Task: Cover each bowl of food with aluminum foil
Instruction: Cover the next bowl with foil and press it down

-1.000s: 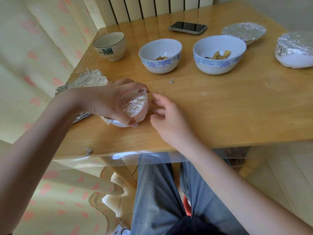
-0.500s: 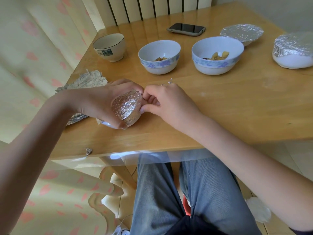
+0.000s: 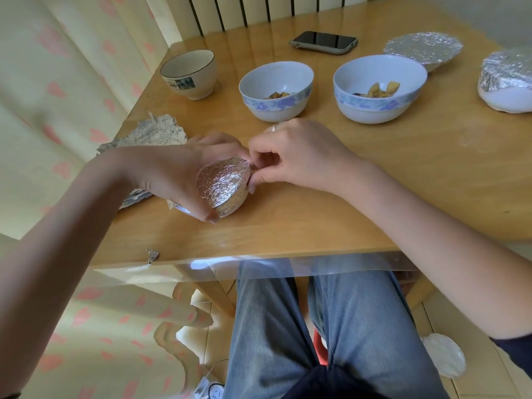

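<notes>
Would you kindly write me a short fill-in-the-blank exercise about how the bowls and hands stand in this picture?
1. The left hand holds a small bowl whose top is wrapped in ____.
2. The right hand pinches the foil at that bowl's ____.
3. The number of blue-banded bowls, and, that stand uncovered with food inside is ____.
4. The dark flat thing behind those bowls is a ____.

Missing words: foil; rim; two; phone

I note: dark phone [image 3: 324, 42] face-up at far table [image 3: 403, 180] edge; radiator [image 3: 259, 10] behind; patterned curtain [image 3: 57, 82] at left.
</notes>
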`<state>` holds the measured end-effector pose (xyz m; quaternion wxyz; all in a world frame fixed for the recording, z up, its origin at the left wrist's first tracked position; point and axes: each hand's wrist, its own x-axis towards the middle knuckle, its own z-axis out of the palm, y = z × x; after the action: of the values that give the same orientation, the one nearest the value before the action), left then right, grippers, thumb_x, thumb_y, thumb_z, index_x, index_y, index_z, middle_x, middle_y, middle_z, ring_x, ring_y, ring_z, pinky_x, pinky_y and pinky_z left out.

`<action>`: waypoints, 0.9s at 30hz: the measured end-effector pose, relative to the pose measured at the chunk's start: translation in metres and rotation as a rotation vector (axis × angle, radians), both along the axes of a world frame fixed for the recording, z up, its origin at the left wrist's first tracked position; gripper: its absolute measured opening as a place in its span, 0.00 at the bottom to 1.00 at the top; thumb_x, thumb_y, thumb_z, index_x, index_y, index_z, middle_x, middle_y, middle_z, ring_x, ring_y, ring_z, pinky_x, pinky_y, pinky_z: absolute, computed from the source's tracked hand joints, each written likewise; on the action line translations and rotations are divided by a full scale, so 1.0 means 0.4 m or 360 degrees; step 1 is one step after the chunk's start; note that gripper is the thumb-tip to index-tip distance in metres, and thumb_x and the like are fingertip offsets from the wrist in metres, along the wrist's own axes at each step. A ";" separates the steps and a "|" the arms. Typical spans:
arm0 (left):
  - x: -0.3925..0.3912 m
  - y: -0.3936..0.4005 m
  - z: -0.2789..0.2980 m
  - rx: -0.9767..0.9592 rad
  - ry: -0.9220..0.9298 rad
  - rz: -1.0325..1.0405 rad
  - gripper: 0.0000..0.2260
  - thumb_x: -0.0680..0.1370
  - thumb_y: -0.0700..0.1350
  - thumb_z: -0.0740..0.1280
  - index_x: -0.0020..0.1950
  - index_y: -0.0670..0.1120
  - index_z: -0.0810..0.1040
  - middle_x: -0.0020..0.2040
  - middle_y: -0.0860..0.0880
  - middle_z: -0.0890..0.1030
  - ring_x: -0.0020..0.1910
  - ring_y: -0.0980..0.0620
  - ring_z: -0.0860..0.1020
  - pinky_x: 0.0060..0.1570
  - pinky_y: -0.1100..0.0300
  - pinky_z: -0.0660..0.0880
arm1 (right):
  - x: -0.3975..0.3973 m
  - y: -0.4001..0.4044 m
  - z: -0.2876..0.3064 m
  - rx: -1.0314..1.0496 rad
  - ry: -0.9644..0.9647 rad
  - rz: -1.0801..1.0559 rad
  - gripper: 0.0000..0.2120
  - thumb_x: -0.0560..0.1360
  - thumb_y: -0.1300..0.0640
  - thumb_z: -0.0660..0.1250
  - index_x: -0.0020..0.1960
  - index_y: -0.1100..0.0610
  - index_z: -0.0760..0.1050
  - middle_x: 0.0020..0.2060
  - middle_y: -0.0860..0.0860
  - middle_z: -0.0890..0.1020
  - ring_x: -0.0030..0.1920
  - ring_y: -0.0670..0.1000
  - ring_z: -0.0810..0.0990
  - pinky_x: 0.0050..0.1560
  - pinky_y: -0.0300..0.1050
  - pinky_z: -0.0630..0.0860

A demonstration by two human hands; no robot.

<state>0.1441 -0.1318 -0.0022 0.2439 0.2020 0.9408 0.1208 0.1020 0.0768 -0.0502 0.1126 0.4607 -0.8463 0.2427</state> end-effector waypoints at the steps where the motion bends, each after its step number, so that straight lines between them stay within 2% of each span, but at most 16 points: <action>1: 0.001 0.002 -0.001 -0.0003 -0.0006 0.0002 0.41 0.56 0.57 0.77 0.63 0.76 0.62 0.65 0.69 0.61 0.69 0.61 0.60 0.64 0.57 0.63 | -0.004 0.001 0.008 0.0030 0.0024 0.0003 0.17 0.66 0.41 0.73 0.34 0.49 0.67 0.30 0.45 0.74 0.34 0.47 0.70 0.30 0.44 0.62; 5: 0.006 0.008 0.004 -0.0021 -0.0007 -0.0014 0.38 0.54 0.62 0.74 0.61 0.76 0.64 0.66 0.69 0.60 0.70 0.59 0.59 0.67 0.54 0.63 | -0.032 -0.014 0.049 0.0219 0.0052 0.0011 0.23 0.62 0.37 0.74 0.29 0.51 0.65 0.24 0.43 0.68 0.30 0.46 0.67 0.29 0.40 0.59; 9: 0.012 0.015 0.011 -0.0032 -0.0025 -0.0018 0.35 0.54 0.62 0.73 0.60 0.75 0.67 0.67 0.69 0.60 0.71 0.58 0.58 0.70 0.50 0.62 | -0.056 -0.035 0.081 0.0384 0.0030 -0.0013 0.27 0.56 0.32 0.74 0.28 0.54 0.68 0.23 0.44 0.69 0.29 0.42 0.67 0.31 0.42 0.62; 12: 0.013 0.019 0.013 -0.0058 -0.0024 -0.0002 0.36 0.54 0.62 0.73 0.59 0.76 0.66 0.67 0.68 0.60 0.71 0.58 0.58 0.70 0.50 0.62 | -0.058 -0.035 0.075 0.0369 -0.0027 -0.0008 0.26 0.56 0.32 0.74 0.29 0.53 0.70 0.24 0.43 0.72 0.31 0.41 0.69 0.31 0.42 0.63; 16: 0.012 0.020 0.012 -0.0155 0.0006 0.0063 0.40 0.53 0.62 0.74 0.60 0.79 0.59 0.65 0.67 0.59 0.68 0.58 0.59 0.65 0.55 0.63 | -0.033 0.011 0.042 0.0306 -0.0122 -0.0134 0.21 0.60 0.34 0.73 0.36 0.51 0.75 0.28 0.41 0.75 0.34 0.43 0.74 0.31 0.41 0.66; 21: 0.027 0.041 0.014 -0.0229 0.0084 0.0199 0.48 0.62 0.62 0.78 0.67 0.81 0.45 0.71 0.61 0.58 0.70 0.52 0.63 0.62 0.56 0.65 | 0.078 0.035 -0.006 0.0221 -0.0296 -0.0246 0.19 0.65 0.34 0.70 0.40 0.49 0.74 0.32 0.41 0.76 0.38 0.43 0.74 0.37 0.41 0.68; 23: 0.031 0.049 0.020 -0.0296 0.0082 0.0221 0.52 0.61 0.67 0.76 0.68 0.80 0.38 0.77 0.59 0.53 0.75 0.50 0.58 0.67 0.53 0.62 | 0.109 0.019 -0.020 0.0200 -0.0292 -0.0273 0.19 0.66 0.32 0.68 0.43 0.47 0.73 0.35 0.42 0.77 0.40 0.45 0.74 0.38 0.42 0.67; 24: 0.033 0.047 0.023 -0.0304 0.0097 0.0196 0.53 0.58 0.71 0.74 0.67 0.80 0.36 0.79 0.59 0.47 0.78 0.50 0.51 0.71 0.48 0.57 | 0.115 0.013 -0.024 0.0182 -0.0281 -0.0306 0.20 0.67 0.32 0.67 0.44 0.47 0.73 0.36 0.43 0.77 0.40 0.46 0.75 0.38 0.43 0.67; 26: 0.037 0.037 0.028 -0.0239 0.0142 0.0115 0.52 0.52 0.75 0.70 0.67 0.81 0.40 0.79 0.62 0.40 0.78 0.55 0.38 0.74 0.44 0.47 | 0.118 0.009 -0.029 0.0123 -0.0282 -0.0370 0.21 0.66 0.30 0.66 0.45 0.47 0.73 0.37 0.44 0.78 0.41 0.46 0.76 0.40 0.43 0.70; 27: 0.037 0.031 0.028 -0.0177 0.0144 0.0085 0.50 0.51 0.75 0.70 0.67 0.81 0.46 0.78 0.64 0.41 0.77 0.58 0.38 0.74 0.47 0.47 | 0.119 0.007 -0.030 0.0092 -0.0292 -0.0392 0.22 0.65 0.29 0.66 0.45 0.47 0.73 0.37 0.44 0.78 0.41 0.47 0.77 0.40 0.44 0.71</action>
<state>0.1590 -0.1193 0.0091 0.2087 0.1682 0.9612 0.0654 0.1495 0.0797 -0.0620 0.0504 0.3322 -0.9098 0.2436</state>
